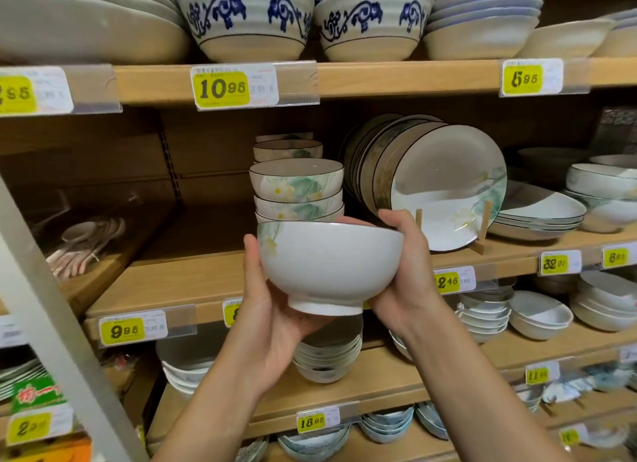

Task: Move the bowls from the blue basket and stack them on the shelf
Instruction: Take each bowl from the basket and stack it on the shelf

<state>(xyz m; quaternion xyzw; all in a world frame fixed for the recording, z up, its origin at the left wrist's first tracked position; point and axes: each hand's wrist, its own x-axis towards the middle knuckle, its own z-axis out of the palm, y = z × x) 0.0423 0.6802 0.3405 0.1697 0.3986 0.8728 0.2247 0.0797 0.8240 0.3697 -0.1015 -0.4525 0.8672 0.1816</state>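
Cradling the bowl upright before the shelf, my left hand cupped under its foot, my right hand curled round its side; the stack stands straight behind it, topmost rim higher than mine, so I'd lift first

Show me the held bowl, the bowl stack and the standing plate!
held bowl (331, 258), head view, its white side wall.
bowl stack (296, 185), head view, top bowl's leafy side.
standing plate (448, 189), head view, middle of its face.
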